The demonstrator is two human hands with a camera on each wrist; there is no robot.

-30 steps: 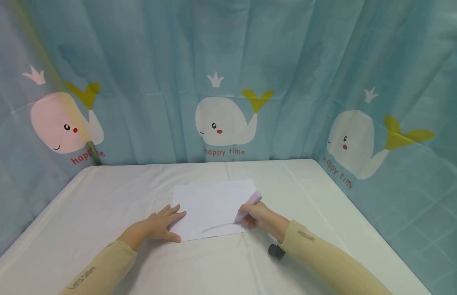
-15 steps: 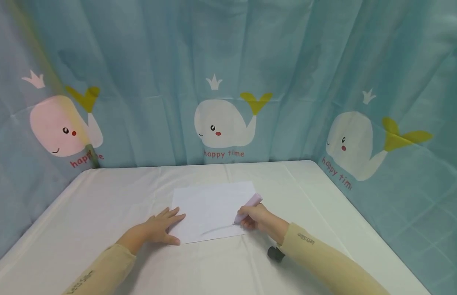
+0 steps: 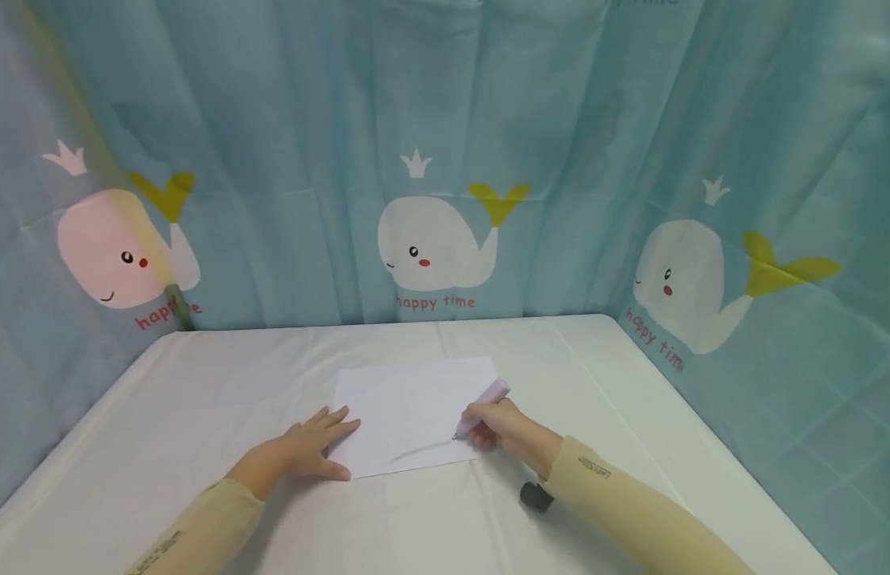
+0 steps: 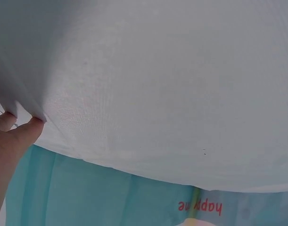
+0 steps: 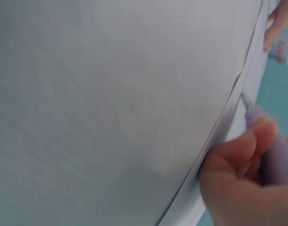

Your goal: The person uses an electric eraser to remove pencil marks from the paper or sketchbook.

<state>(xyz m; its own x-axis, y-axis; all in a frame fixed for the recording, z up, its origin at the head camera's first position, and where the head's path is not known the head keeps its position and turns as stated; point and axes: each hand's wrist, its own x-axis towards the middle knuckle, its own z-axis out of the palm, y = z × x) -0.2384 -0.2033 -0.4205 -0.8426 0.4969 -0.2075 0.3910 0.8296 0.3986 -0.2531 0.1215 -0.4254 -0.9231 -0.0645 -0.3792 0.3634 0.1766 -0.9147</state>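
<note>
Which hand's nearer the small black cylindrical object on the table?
Right. The right hand lies just beyond the black object, slightly to its left; the left hand is much farther left, at the white paper's left edge.

**"Happy time" and "Lets Slim"**

Behind the paper (image 3: 409,407), the blue curtain (image 3: 567,120) reads "happy time" in red; back left, a fold breaks the phrase; back right, it shows as "happy tim". "Lets Slim" marks the left sleeve (image 3: 207,527), front left, and the right sleeve (image 3: 631,507), front right.
</note>
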